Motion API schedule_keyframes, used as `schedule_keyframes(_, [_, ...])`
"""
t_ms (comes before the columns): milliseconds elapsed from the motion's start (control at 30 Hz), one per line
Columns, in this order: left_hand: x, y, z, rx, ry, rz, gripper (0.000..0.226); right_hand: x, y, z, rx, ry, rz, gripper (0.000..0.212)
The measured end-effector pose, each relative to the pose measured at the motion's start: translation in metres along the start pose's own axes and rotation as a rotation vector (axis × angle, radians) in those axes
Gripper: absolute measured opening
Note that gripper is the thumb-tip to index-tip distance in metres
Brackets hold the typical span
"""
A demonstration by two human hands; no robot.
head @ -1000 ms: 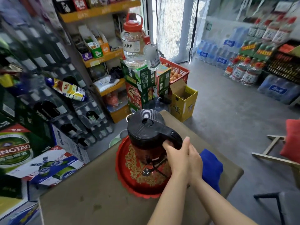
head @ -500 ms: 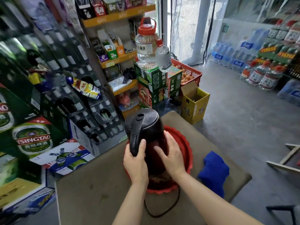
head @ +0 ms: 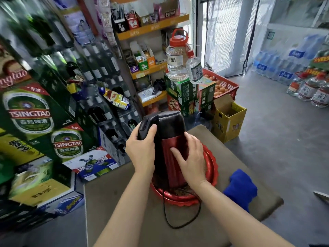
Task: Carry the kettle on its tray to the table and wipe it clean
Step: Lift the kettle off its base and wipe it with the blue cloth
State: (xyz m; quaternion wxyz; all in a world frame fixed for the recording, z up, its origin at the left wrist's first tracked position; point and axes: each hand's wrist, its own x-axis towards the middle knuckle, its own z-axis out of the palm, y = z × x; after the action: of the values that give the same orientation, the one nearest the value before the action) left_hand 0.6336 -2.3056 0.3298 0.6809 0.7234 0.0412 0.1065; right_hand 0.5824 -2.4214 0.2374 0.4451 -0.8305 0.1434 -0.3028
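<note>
A red kettle (head: 169,139) with a black lid and black handle stands upright on a round red tray (head: 210,168), which rests on the brown table (head: 138,220). My left hand (head: 142,148) grips the black handle on the kettle's left side. My right hand (head: 191,157) lies flat against the red body, fingers spread. A black power cord (head: 178,223) loops from the tray across the table toward me. A folded blue cloth (head: 240,189) lies on the table to the right of the tray, apart from both hands.
Stacked beer cartons (head: 30,113) and bottle crates line the left. Behind the table stand green boxes topped with large clear bottles (head: 176,59), a yellow carton (head: 229,120) and a red egg crate (head: 224,86). Grey floor spreads to the right.
Both hands shifted from the handle to opposite sides of the kettle. The kettle turned so its handle points left, and its red body now shows. The cord has slid off the tray onto the table.
</note>
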Motion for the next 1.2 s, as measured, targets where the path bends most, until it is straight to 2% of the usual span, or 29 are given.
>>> schedule_keyframes(100, [-0.004,0.004,-0.003,-0.122,0.066,-0.120,0.031,-0.009,0.036,-0.031,-0.076,-0.047,-0.029,0.051])
schedule_keyframes(167, [-0.009,0.006,-0.006,-0.174,0.075,-0.127,0.030,-0.023,0.091,-0.062,-0.298,-0.079,0.099,0.056])
schedule_keyframes(200, [-0.011,0.006,-0.008,-0.186,0.082,-0.122,0.028,-0.032,0.122,-0.078,-0.461,-0.145,0.205,0.064])
schedule_keyframes(300, [-0.016,0.005,-0.012,-0.229,0.112,-0.105,0.025,-0.067,0.203,-0.113,-0.764,-0.597,0.452,0.100])
schedule_keyframes(367, [-0.017,0.002,-0.014,-0.244,0.137,-0.093,0.028,-0.085,0.225,-0.123,-0.808,-0.735,0.409,0.106])
schedule_keyframes(433, [-0.018,-0.002,-0.017,-0.235,0.160,-0.085,0.033,-0.094,0.245,-0.119,-0.902,-0.613,0.264,0.086])
schedule_keyframes(500, [-0.020,-0.003,-0.021,-0.229,0.168,-0.085,0.036,-0.093,0.252,-0.111,-0.813,-0.577,0.304,0.057])
schedule_keyframes(533, [-0.021,-0.004,-0.023,-0.228,0.167,-0.084,0.036,-0.090,0.242,-0.113,-0.708,-0.534,0.384,0.038])
schedule_keyframes(567, [-0.022,-0.004,-0.026,-0.226,0.167,-0.084,0.034,-0.075,0.210,-0.119,-0.507,-0.506,0.505,0.029])
schedule_keyframes(633, [-0.023,-0.003,-0.031,-0.227,0.173,-0.083,0.030,-0.054,0.171,-0.123,-0.064,-0.247,0.698,0.024])
schedule_keyframes(667, [-0.023,-0.002,-0.033,-0.233,0.177,-0.084,0.025,-0.047,0.154,-0.127,0.121,-0.158,0.723,0.023])
schedule_keyframes(733, [-0.023,0.000,-0.037,-0.249,0.182,-0.090,0.018,-0.037,0.113,-0.128,0.374,-0.016,0.666,0.022])
schedule_keyframes(800, [-0.025,0.006,-0.038,-0.261,0.181,-0.096,0.027,-0.037,0.070,-0.115,0.517,-0.028,0.566,0.025])
schedule_keyframes(867, [-0.025,0.011,-0.040,-0.279,0.164,-0.106,0.039,-0.042,0.025,-0.095,0.535,-0.103,0.414,0.041])
schedule_keyframes(900, [-0.025,0.014,-0.042,-0.286,0.151,-0.105,0.041,-0.043,0.000,-0.084,0.491,-0.155,0.322,0.052])
schedule_keyframes(967, [-0.026,0.021,-0.048,-0.302,0.124,-0.103,0.041,-0.042,-0.045,-0.065,0.347,-0.264,0.017,0.069])
schedule_keyframes(1033, [-0.030,0.029,-0.056,-0.301,0.104,-0.095,0.039,-0.041,-0.079,-0.046,0.107,-0.320,-0.334,0.071])
schedule_keyframes(1067, [-0.030,0.033,-0.062,-0.303,0.110,-0.113,0.038,-0.040,-0.096,-0.039,0.013,-0.310,-0.435,0.070])
schedule_keyframes(1200, [-0.033,0.056,-0.083,-0.510,0.114,-0.248,0.039,-0.011,-0.147,-0.019,-0.379,-0.138,-0.561,0.061])
